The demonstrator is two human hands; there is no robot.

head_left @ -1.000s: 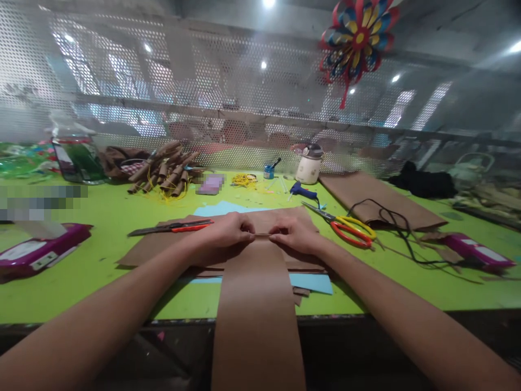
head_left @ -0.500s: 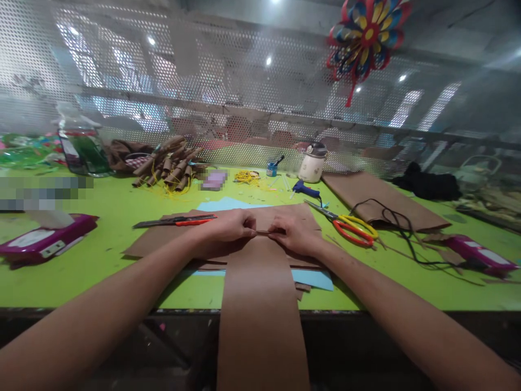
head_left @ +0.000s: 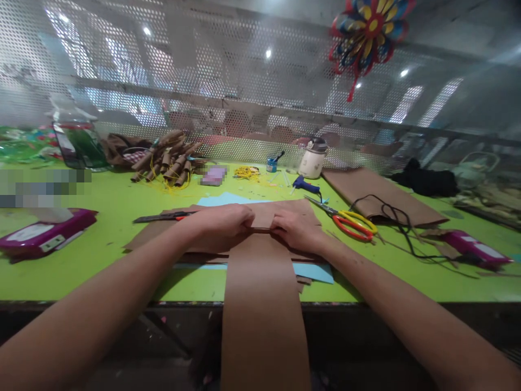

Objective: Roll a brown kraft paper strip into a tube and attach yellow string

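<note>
Two hands (head_left: 228, 222) on brown paper strip (head_left: 264, 304), scissors (head_left: 337, 218) nearby

The head view looks forward and down from close above the long brown paper strip (head_left: 264, 320) and flat lime-green bench (head_left: 109, 233).

Brown strip (head_left: 264, 315), overhanging, far end perhaps rolled

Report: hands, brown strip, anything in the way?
Left hand, right hand: gripping far end of brown strip. Strip hangs off near side of table. Nothing in view blocking it; scissors off to the right.
</note>
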